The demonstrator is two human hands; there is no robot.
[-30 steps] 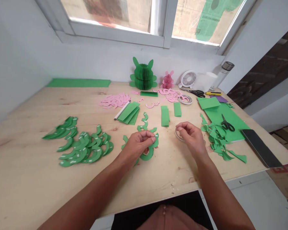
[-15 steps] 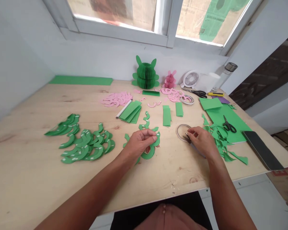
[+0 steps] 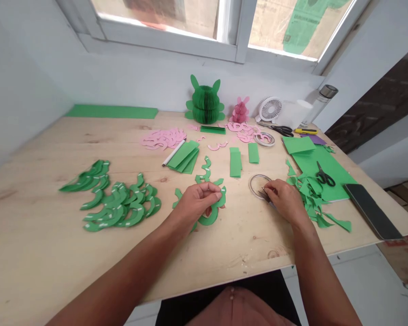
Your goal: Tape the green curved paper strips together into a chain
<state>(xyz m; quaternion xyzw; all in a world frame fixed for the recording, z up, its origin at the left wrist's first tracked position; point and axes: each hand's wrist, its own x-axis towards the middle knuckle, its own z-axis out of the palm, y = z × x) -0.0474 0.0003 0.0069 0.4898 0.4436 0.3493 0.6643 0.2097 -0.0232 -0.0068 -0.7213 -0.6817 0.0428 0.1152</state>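
Observation:
My left hand is closed, with thumb and forefinger pinching a curved green paper cutout that bears a small white strip. More green cutouts lie just beyond and beneath that hand. My right hand is closed around a pair of scissors, mostly hidden under the palm, their dark blades pointing left. These blades overlap the near edge of a tape roll lying flat on the table. Whether the right fingertips also touch the tape is too small to tell.
To the left lies a heap of green curved cutouts with white strips. Green scraps, black scissors and a phone lie at right. Pink cutouts, a green honeycomb paper figure and a fan are farther back.
The view has shifted slightly. Both hands keep nearly the same place and grip; the bluish part of the tool below my right hand is now less visible.

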